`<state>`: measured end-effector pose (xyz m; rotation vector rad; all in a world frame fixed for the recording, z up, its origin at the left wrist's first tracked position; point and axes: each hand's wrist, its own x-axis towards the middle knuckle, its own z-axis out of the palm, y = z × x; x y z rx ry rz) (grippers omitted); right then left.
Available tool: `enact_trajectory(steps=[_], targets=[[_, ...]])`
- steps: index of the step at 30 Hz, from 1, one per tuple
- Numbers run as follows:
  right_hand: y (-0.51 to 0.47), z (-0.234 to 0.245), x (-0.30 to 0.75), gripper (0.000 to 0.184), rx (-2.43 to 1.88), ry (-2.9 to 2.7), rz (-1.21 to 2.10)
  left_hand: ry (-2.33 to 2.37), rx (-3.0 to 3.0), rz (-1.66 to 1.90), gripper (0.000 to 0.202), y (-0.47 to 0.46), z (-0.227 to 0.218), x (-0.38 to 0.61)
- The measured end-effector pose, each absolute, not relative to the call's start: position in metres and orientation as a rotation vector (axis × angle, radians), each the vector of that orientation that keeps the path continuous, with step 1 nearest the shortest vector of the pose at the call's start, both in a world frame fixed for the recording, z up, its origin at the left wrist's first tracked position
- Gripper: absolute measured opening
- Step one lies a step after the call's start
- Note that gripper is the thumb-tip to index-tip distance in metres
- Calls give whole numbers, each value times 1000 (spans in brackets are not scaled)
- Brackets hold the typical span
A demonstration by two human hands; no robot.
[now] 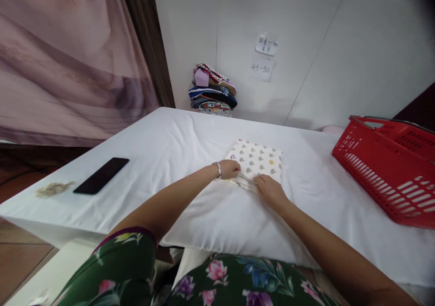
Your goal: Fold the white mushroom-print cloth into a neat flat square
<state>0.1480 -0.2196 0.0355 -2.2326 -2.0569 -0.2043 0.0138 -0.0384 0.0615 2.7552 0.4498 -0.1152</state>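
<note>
A folded white cloth [257, 160] printed with small grey and yellow shapes lies flat in the middle of the white-covered table [176, 143]. My left hand [229, 169] is closed on the cloth's near left corner; a bracelet sits on that wrist. My right hand [269, 189] pinches the near edge of the same cloth, fingers curled over the folded layers. Both forearms reach out from the bottom of the picture.
A red plastic basket [390, 165] stands at the right edge of the table. A black phone [101, 175] and a beige hair tie [52, 188] lie at the left. A stack of folded clothes [212, 88] sits at the back by the wall. A curtain hangs at left.
</note>
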Motion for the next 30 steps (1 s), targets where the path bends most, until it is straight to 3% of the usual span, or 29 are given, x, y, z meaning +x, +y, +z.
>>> enact_trajectory(steps=[5, 9, 15, 30], targets=[[-221, 41, 153, 27, -2157, -2074, -94, 249, 2987, 274, 33, -52, 45, 2], [-224, 43, 151, 30, -2102, -2081, -105, 212, 3122, 451, 24, -59, 34, -2], [-229, 34, 148, 28, -2100, -2098, -237, 197, 3226, 505, 15, -63, 26, -4], [-234, 23, 149, 28, -1969, -2106, -285, 174, 3053, 582, 21, -64, 19, -14]])
